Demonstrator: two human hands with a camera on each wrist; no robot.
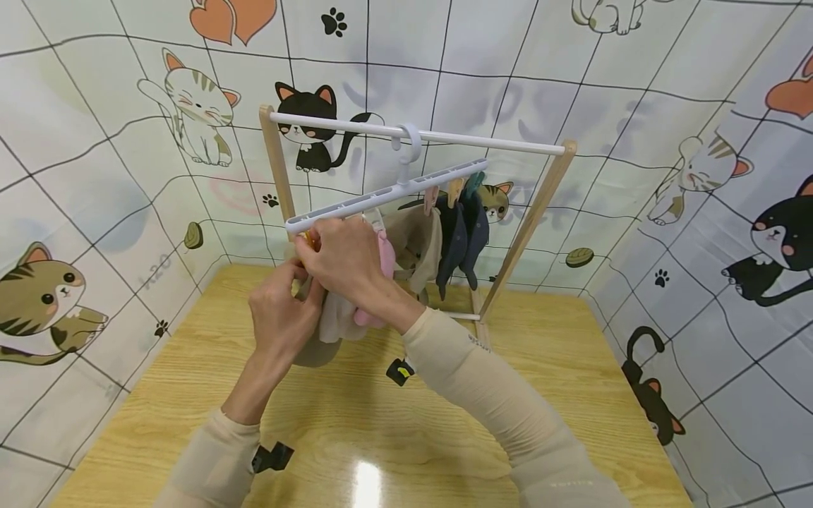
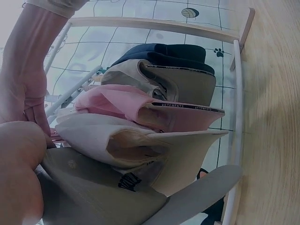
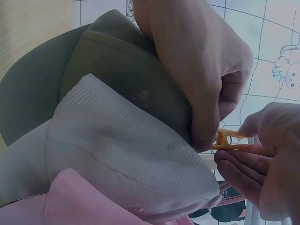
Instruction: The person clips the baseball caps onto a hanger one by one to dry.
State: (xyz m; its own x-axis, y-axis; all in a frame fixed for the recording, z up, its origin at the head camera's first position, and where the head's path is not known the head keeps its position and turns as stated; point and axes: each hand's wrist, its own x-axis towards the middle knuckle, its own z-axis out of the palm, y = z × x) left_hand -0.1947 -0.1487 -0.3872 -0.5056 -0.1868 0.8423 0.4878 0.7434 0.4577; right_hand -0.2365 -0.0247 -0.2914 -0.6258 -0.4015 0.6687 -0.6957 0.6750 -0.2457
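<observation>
My right hand pinches an orange clothespin under the left end of a white hanger. Just below, my left hand holds the edge of an olive-grey cap between thumb and fingers, close to the clothespin's tip. Whether the clothespin bites the cap's edge is hidden by the fingers. Beside this cap hang a white cap and a pink cap. Farther along are a beige cap and dark navy caps, below pink, orange and teal clothespins.
The hanger hooks over the white rod of a rack with wooden side posts, tilted with its left end lower. The rack stands on a wooden table. A cat-print cloth surrounds the back and sides.
</observation>
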